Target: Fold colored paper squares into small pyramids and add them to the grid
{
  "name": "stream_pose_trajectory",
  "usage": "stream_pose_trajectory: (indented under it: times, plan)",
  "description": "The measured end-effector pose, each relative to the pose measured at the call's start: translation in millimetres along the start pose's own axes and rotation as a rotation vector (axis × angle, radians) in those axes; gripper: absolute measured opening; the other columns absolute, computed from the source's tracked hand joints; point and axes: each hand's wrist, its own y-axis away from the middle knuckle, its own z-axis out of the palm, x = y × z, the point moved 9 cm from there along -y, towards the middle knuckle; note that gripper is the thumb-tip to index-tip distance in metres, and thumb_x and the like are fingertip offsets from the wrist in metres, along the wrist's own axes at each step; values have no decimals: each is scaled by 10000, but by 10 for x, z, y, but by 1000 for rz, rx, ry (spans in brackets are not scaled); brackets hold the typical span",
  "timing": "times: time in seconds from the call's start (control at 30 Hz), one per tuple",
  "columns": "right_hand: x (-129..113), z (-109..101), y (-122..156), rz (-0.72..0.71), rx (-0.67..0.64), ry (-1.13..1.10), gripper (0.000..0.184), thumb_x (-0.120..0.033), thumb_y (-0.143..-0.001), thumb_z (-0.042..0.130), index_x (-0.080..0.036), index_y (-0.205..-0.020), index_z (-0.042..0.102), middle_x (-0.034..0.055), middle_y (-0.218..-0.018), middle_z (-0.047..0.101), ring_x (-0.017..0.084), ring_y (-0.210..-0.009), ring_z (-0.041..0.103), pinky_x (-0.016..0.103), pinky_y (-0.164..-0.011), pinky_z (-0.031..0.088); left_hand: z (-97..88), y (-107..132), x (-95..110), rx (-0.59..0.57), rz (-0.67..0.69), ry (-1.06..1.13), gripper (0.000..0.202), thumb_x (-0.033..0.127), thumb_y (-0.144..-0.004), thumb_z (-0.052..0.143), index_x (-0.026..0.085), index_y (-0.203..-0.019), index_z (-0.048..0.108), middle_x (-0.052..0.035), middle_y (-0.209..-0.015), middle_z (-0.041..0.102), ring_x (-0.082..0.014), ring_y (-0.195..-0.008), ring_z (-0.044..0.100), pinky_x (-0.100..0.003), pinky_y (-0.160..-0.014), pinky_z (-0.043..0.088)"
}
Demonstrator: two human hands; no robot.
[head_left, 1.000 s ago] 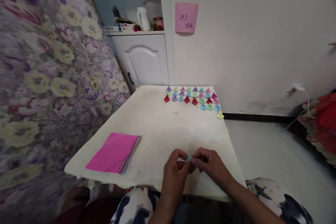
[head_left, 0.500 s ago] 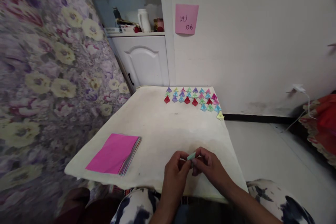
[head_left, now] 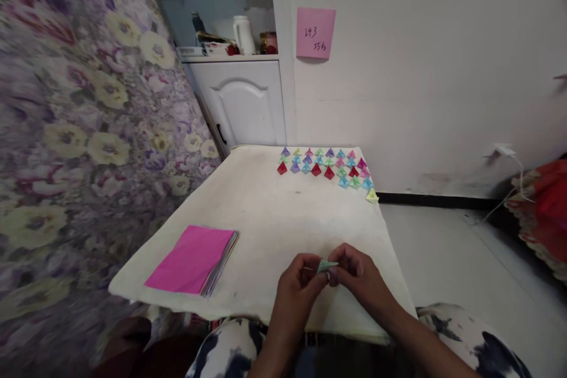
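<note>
A small folded piece of light green paper (head_left: 326, 265) is pinched between my two hands above the near right part of the table. My left hand (head_left: 300, 282) grips it from the left, thumb and fingers closed. From the right, my right hand (head_left: 357, 271) holds its other side with thumb and fingertips. Part of the paper is hidden behind the fingers. Several small folded paper pieces (head_left: 329, 172) in red, purple, blue, green, pink and yellow stand in rows at the far right of the table.
A stack of coloured paper (head_left: 190, 260), bright pink on top, lies at the left of the cream-covered table (head_left: 266, 218). Beyond the table are a white cabinet (head_left: 245, 100) and a wall with a pink note (head_left: 316, 33). A floral curtain (head_left: 106, 147) hangs at the left.
My right hand has lifted slightly and its fingers have shifted on the green paper. The paper now shows a wider, flatter shape between the hands. The other things stay put.
</note>
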Motion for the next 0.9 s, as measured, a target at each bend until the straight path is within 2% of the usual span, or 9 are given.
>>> stream_pose_trajectory:
  times: [0.17, 0.37, 0.67, 0.9]
  plan:
    - [-63, -36, -17, -43, 6, -57, 146, -273, -753, 640, -174, -778, 535, -25, -663, 548, 107, -610, 511, 233, -589, 408, 89, 11, -49, -111, -62, 266, 216, 331, -851, 513, 134, -908, 581, -42, -742, 629, -127, -612, 570, -260, -605, 439]
    - [-81, -49, -1, -71, 22, 119, 115, -258, -771, 624, -179, -781, 542, -24, -700, 536, 108, -635, 474, 230, -586, 373, 68, 33, -96, -93, -113, 386, 155, 283, -818, 579, 131, -851, 574, -25, -718, 618, -93, -565, 555, -223, -560, 409]
    - [-197, -22, 48, -130, 30, 292, 69, -223, -798, 585, -182, -760, 544, -29, -702, 535, 107, -640, 470, 223, -596, 371, 43, 33, -89, -82, -124, 411, 138, 267, -813, 596, 132, -834, 584, -3, -667, 614, -70, -517, 540, -183, -498, 367]
    - [-162, -50, 47, -119, 66, 306, 63, -216, -794, 585, -188, -765, 537, -44, -657, 492, 105, -625, 439, 222, -584, 355, -26, 15, -34, -42, -43, 283, 156, 255, -782, 633, 127, -871, 633, -12, -646, 631, -99, -588, 562, -212, -578, 427]
